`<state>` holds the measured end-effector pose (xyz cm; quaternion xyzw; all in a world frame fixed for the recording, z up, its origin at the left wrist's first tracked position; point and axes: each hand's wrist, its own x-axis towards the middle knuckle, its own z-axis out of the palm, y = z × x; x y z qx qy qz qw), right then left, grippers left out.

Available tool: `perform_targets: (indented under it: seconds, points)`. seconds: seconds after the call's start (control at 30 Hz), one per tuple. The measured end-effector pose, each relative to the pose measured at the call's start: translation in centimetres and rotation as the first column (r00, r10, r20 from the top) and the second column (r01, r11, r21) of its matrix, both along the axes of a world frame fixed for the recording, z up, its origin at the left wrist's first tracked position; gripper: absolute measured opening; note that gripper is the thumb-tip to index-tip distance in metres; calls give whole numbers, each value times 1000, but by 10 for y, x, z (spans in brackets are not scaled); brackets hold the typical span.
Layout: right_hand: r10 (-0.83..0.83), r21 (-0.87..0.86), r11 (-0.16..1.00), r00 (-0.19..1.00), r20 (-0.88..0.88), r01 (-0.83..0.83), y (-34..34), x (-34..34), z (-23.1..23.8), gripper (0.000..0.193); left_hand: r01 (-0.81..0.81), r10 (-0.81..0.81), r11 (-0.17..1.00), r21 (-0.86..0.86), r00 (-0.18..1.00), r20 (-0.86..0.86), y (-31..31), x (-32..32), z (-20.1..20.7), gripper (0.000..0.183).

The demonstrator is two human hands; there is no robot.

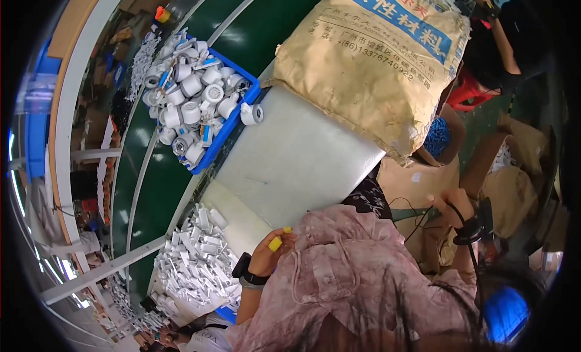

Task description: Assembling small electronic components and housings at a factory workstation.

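My left hand (269, 253) is beside the pink shirt (327, 261), at the near edge of the work surface. Yellow covers sit on two of its digits, and its fingers are bent; anything inside them is hidden. To its left lies a heap of small white plastic parts (196, 261). My right hand (458, 207) is out to the right, above brown cardboard. Its fingers are curled, and I cannot make out anything in them. Black bands circle both wrists. Ahead lies a clear plastic-covered surface (290, 152) with a tiny dark speck on it.
A blue crate (233, 119) full of white round plastic housings (190, 86) stands at the back left, on a green conveyor (151, 195). One housing (252, 114) rests outside its rim. A large tan sack (369, 68) covers the far right. Blue pieces (437, 137) fill a container near it.
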<state>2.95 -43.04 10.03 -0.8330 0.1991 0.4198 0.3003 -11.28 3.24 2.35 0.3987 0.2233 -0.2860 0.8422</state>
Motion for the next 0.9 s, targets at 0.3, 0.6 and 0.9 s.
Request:
perform_targets:
  seconds: [0.3,0.6,0.9]
  points:
    - [-497,784,556,866,48,276,-47,-29,-102,15,198,-200,976,94,979,21,-16,49,2,41]
    - [-476,827,455,875,-88,330,24,18,-135,17,658,-639,749,77,687,346,-137,143,15,35]
    - [-679,790,396,728,-91,468,57,25,-121,24,663,-775,623,414,453,441,-237,149,11,31]
